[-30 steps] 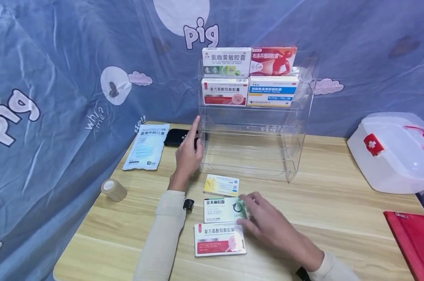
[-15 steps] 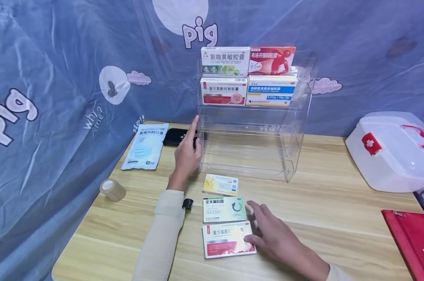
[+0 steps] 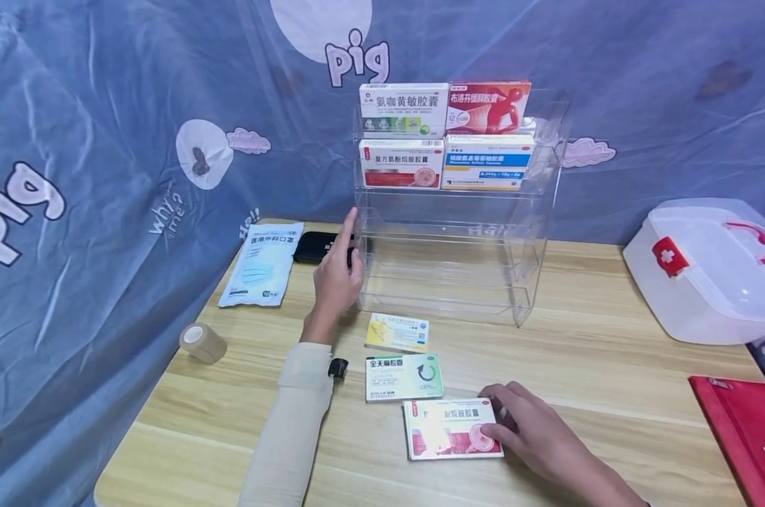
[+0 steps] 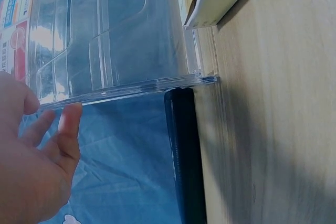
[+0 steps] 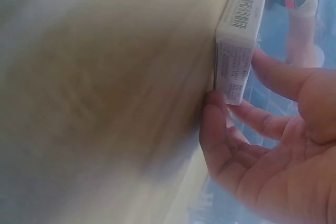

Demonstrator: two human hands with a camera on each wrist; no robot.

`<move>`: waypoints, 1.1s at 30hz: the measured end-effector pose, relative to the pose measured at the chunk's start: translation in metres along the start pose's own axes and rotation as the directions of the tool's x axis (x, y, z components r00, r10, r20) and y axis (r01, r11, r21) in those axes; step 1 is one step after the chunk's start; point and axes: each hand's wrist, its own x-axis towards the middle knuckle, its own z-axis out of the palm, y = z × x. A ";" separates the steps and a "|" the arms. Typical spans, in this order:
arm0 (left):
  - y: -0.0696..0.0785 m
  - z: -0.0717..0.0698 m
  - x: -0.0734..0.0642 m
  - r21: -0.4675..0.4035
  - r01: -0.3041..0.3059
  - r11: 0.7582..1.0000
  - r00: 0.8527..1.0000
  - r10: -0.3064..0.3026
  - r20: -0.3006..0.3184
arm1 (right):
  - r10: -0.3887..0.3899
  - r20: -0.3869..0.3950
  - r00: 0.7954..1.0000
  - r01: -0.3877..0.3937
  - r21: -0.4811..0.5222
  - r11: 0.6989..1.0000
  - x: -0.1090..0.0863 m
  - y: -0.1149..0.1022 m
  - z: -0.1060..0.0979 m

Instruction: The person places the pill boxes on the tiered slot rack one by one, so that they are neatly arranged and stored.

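My right hand (image 3: 534, 429) grips the right end of a red-and-white medicine box (image 3: 448, 440), thumb on its top face and fingers curled at its far edge and end. In the right wrist view the box (image 5: 236, 51) shows its barcode side, close over the table. Beyond it lie a green-and-white medicine box (image 3: 401, 380) and a smaller yellow-and-white one (image 3: 395, 332). My left hand (image 3: 338, 282) rests its extended fingers against the left side of a clear acrylic display rack (image 3: 445, 282); the left wrist view shows its fingertips at the rack's edge (image 4: 121, 90).
Several medicine boxes (image 3: 404, 165) fill the rack's two upper tiers. At left are a mask packet (image 3: 262, 264), a black case (image 3: 312, 246) and a tan bandage roll (image 3: 203, 343). A white first-aid box (image 3: 705, 282) and red pouch (image 3: 743, 429) stand right.
My right hand has taken hold of the red-and-white medicine box and slid it right, out of line with the other two boxes. My left hand has stayed at the rack.
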 end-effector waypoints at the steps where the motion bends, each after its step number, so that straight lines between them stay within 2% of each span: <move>1: 0.000 0.000 0.000 0.000 -0.001 1.000 1.000 0.001 0.000 | -0.008 -0.006 1.000 0.008 0.011 1.000 -0.001 0.001 0.000; 14: 0.000 0.000 -0.001 0.003 -0.001 1.000 1.000 0.001 -0.014 | -0.056 -0.047 0.997 0.063 0.187 0.980 -0.007 -0.008 0.000; 19: -0.001 0.002 -0.001 0.011 0.006 1.000 1.000 -0.006 -0.006 | -0.020 -0.113 0.993 0.047 0.245 0.968 -0.003 -0.012 -0.012; 22: 0.000 0.002 -0.001 0.015 0.005 1.000 1.000 -0.005 -0.002 | 0.001 -0.174 0.985 0.044 0.253 0.967 0.004 -0.012 -0.029; 24: 0.000 0.003 0.000 0.017 -0.002 1.000 1.000 0.002 0.000 | 0.004 -0.237 0.972 0.051 0.227 0.973 0.011 -0.011 -0.046; 26: 0.000 0.003 0.000 0.016 -0.005 1.000 1.000 0.005 -0.001 | 0.005 -0.315 0.949 0.055 0.180 0.982 0.020 -0.010 -0.067; 28: 0.000 0.003 0.001 0.015 -0.008 1.000 1.000 0.009 -0.002 | 0.004 -0.396 0.918 0.061 0.151 0.987 0.032 -0.010 -0.090; 30: -0.001 0.003 0.001 0.018 -0.012 1.000 1.000 0.012 -0.008 | -0.007 -0.479 0.878 0.074 0.121 0.990 0.046 -0.010 -0.111; 33: -0.001 0.002 0.001 0.022 -0.012 1.000 1.000 0.012 -0.016 | 0.001 -0.549 0.836 0.076 0.119 0.990 0.071 -0.012 -0.136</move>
